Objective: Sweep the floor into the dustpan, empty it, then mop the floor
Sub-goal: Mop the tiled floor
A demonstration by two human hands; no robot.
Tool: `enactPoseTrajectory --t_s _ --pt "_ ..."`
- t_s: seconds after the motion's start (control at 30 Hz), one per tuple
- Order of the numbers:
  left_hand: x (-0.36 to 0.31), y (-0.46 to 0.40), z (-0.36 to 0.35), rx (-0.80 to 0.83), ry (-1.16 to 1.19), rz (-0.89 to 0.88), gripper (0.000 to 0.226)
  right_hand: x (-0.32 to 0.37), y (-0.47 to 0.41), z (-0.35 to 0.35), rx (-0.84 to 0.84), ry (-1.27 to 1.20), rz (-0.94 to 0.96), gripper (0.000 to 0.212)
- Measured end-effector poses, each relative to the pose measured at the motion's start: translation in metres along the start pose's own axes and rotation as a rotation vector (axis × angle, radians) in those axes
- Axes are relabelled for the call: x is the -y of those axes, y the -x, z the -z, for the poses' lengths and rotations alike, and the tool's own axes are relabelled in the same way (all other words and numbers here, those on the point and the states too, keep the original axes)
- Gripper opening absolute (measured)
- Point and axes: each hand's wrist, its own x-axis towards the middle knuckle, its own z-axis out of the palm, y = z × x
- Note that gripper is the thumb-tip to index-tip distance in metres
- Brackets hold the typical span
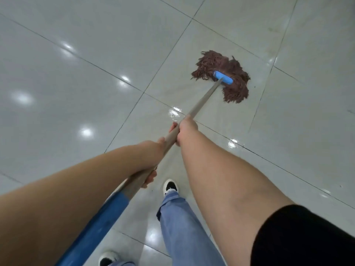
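both hands on the mop handle point(201, 100). right hand point(187, 129) is the forward one, wrapped around the bare grey shaft about midway down, fingers clenched on it. left hand point(151, 160) is further back, also clenched around the shaft, just ahead of the blue grip section point(99, 221) that runs off the bottom-left of the view. the two hands are near each other but apart, with a short bare stretch of shaft between them.

handle angles up and to the right from the body to the mop head point(222, 83). brown string strands are splayed flat on the floor point(76, 64), spread to both sides of a blue clamp bar point(223, 77) where the shaft joins. mop head sits on one tile, right of a grout crossing.

floor is glossy pale tile with dark grout lines and ceiling light reflections. wet patches point(175, 112) show just left of the shaft between the mop head and the right hand, and another along the grout line to the right point(232, 144).

person stands below: blue jeans point(180, 227), black and white shoe point(170, 186) forward between the arms, second shoe point(107, 258) at the bottom edge. black sleeve point(307, 237) on the right upper arm. no dustpan or broom in view.
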Motion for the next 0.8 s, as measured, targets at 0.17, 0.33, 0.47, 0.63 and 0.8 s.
enactPoseTrajectory --t_s 0.17,0.33,0.47,0.63,0.8 --pt "0.165 0.009 0.031 0.005 -0.027 0.076 0.068 -0.151 0.056 -0.019 -0.028 0.022 -0.054 0.042" --pt "0.345 0.051 0.077 0.155 0.104 0.119 0.065 -0.32 0.13 -0.039 -0.032 0.092 -0.154 0.038" --pt "0.441 0.092 0.095 0.255 0.2 0.237 0.058 -0.414 0.191 -0.04 0.044 0.003 -0.269 0.047" --pt "0.477 0.109 0.093 0.297 0.257 0.242 0.052 -0.442 0.219 -0.032 0.137 -0.08 -0.409 0.06" --pt "0.439 0.103 0.081 0.267 0.196 0.204 0.053 -0.41 0.202 -0.028 0.131 -0.085 -0.366 0.057"
